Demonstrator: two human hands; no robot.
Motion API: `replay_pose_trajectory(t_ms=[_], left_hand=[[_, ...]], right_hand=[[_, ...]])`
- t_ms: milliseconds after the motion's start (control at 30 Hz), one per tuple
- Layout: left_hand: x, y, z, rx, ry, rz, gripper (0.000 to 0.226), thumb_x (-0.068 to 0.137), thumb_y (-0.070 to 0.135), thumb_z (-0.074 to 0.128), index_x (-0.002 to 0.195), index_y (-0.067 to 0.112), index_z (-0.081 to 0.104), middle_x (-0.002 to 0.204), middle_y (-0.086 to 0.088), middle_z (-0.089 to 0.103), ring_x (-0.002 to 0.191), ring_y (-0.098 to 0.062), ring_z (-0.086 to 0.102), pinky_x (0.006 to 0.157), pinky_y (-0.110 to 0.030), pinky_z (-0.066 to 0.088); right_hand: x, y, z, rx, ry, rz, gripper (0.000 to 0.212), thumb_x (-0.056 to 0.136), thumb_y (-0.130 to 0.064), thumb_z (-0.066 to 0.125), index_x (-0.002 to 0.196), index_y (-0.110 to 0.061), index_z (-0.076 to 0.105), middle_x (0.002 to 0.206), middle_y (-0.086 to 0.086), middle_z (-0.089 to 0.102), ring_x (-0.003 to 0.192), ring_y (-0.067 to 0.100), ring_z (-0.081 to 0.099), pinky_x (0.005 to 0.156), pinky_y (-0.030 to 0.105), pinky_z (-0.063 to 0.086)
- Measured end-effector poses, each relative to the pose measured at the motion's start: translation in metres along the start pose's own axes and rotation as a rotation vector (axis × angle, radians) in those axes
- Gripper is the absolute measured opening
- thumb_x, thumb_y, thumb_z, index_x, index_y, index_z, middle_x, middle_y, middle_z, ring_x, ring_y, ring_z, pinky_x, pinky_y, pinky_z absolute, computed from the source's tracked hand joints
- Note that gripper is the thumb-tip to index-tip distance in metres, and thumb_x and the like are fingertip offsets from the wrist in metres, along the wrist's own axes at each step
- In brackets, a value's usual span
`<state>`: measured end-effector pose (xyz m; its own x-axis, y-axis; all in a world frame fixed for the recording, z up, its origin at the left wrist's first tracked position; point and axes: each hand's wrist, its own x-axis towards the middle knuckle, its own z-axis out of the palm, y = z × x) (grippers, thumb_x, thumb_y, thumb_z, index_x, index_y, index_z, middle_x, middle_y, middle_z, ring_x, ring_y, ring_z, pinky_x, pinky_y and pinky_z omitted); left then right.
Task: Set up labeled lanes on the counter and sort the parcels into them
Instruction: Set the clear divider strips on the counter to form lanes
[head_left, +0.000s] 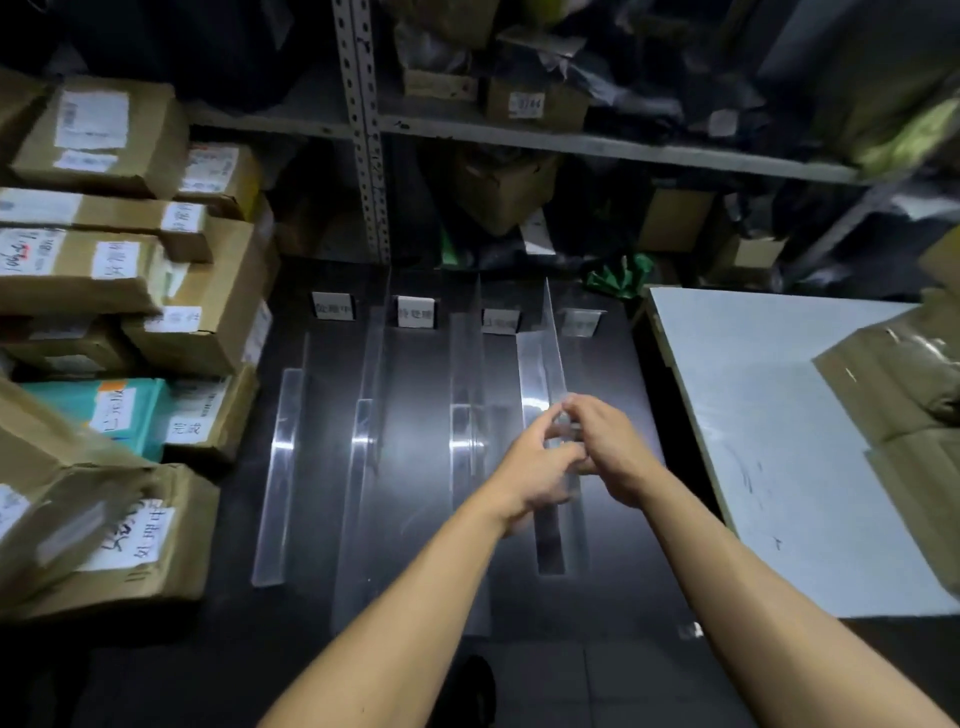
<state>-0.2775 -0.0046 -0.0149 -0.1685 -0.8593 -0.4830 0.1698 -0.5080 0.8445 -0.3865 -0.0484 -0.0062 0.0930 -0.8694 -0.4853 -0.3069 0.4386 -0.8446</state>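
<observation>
Parcels (104, 291): brown cartons with white labels, plus one teal packet, stacked at the far left of the bench, well left of the first divider.
Bench (415, 374): dark, glossy surface; it carries all dividers and label cards.
First divider (278, 467): clear acrylic strip, leftmost, standing on the bench just right of the parcels.
Second divider (363, 441): clear strip, right of the first divider, running parallel to it.
Third divider (465, 415): clear strip, right of the second divider, just left of my hands.
Label cards (415, 312): four small white cards standing at the far ends of the lanes, one per lane; the printing is too blurred for me to read.
My left hand (535, 467): fingers curled, pinching the top edge of the fourth divider from its left side.
Fourth divider (545, 364): clear strip, rightmost, upright on the bench between the third divider and the white board.
My right hand (608, 452): fingers curled over the same top edge from its right side, touching my left hand.
White board (779, 441): flat pale panel, right of the fourth divider.
Right-side cartons (904, 395): brown, lying on the white board's right edge.
</observation>
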Motion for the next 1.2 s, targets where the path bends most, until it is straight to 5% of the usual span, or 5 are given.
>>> replay_pose_trajectory(t_ms=[333,533,767,1067,1200], left_hand=[[0.014,-0.089,0.058,-0.034,-0.01,-0.193,0.069,0.092,0.002,0.054,0.15,0.036,0.034,0.13,0.01,0.052,0.1,-0.001,0.059,0.064,-0.02,0.052],[0.027,-0.116,0.072,-0.063,0.018,-0.204,0.072,0.093,-0.001,0.054,0.151,0.034,0.031,0.146,0.001,0.045,0.097,-0.003,0.06,0.058,-0.014,0.05],[0.048,-0.133,0.07,-0.058,0.055,-0.217,0.074,0.092,-0.001,0.05,0.152,0.036,0.03,0.152,0.001,0.041,0.135,-0.018,0.046,0.06,-0.013,0.05],[0.057,-0.136,0.071,-0.003,0.026,-0.21,0.075,0.091,-0.008,0.047,0.152,0.032,0.029,0.141,0.004,0.047,0.101,-0.001,0.055,0.057,-0.009,0.049],[0.059,-0.134,0.07,-0.003,0.031,-0.202,0.074,0.091,-0.007,0.048,0.153,0.03,0.029,0.146,0.0,0.045,0.114,-0.008,0.052,0.057,-0.01,0.049]], right_hand=[[-0.003,0.112,-0.043,-0.012,-0.007,0.156,0.029,0.101,-0.021,0.042,0.092,-0.018,0.068,0.101,0.011,0.075,0.092,0.023,0.071,0.051,0.019,0.048],[0.011,0.143,-0.051,-0.037,-0.01,0.15,0.032,0.099,-0.021,0.044,0.085,-0.016,0.072,0.095,0.01,0.077,0.091,0.029,0.071,0.067,0.029,0.051],[0.028,0.153,-0.05,-0.044,-0.034,0.127,0.034,0.1,-0.017,0.04,0.09,-0.013,0.072,0.096,0.012,0.076,0.092,0.032,0.072,0.072,0.034,0.053],[0.042,0.163,-0.052,-0.032,-0.027,0.166,0.034,0.1,-0.018,0.038,0.089,-0.016,0.071,0.1,0.012,0.075,0.095,0.031,0.071,0.077,0.039,0.054],[0.042,0.162,-0.055,-0.023,-0.026,0.192,0.032,0.1,-0.021,0.04,0.091,-0.018,0.071,0.106,0.01,0.074,0.103,0.028,0.07,0.091,0.046,0.056]])
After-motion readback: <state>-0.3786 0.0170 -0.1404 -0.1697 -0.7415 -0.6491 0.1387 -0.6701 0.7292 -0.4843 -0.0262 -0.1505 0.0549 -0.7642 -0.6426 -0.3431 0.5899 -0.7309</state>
